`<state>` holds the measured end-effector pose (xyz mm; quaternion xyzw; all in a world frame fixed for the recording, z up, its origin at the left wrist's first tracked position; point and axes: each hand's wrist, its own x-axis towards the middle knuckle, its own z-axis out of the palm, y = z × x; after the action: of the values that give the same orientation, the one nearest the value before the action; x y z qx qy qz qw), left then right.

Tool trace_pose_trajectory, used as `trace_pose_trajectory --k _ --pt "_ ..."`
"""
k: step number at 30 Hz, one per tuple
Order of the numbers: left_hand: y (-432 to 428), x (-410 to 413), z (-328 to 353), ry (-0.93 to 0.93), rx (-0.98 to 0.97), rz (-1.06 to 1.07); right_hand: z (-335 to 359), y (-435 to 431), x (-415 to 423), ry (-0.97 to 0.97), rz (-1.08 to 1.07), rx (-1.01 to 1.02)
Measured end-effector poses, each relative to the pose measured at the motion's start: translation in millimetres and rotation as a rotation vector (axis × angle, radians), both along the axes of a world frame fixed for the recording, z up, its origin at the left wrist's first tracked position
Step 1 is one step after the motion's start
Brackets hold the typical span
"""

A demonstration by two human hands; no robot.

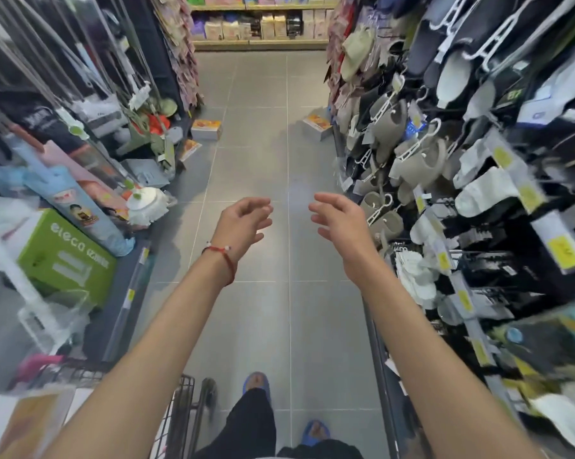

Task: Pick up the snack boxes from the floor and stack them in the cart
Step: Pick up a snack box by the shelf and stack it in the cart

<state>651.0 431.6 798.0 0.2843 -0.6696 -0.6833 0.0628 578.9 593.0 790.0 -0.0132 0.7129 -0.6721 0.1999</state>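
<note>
Three snack boxes with orange tops lie on the grey floor far ahead: one box (207,128) left of the aisle, a flatter one (190,149) leaning by the left shelf's foot, and a third (318,126) at the right rack's base. My left hand (246,221) and my right hand (337,220) are stretched out side by side over the aisle, fingers loosely curled, each holding nothing. Both hands are well short of the boxes. The black wire cart (180,412) stands at the lower left, with a blurred light box (31,422) inside it.
The aisle is narrow. Left shelves hold mops, a white round mop head (147,203) and a green carton (67,256). The right rack (445,180) hangs slippers and socks that jut into the aisle. A product shelf (263,28) closes the far end. My blue-shod feet (256,382) stand below.
</note>
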Motion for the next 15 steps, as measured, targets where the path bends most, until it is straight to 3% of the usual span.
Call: trace_pose_trajectory --k 15 --pt "-165.3 -213.7 -27.4 -0.057 0.001 -0.031 -24.4 -157.8 -201.4 -0.066 -0.046 0.023"
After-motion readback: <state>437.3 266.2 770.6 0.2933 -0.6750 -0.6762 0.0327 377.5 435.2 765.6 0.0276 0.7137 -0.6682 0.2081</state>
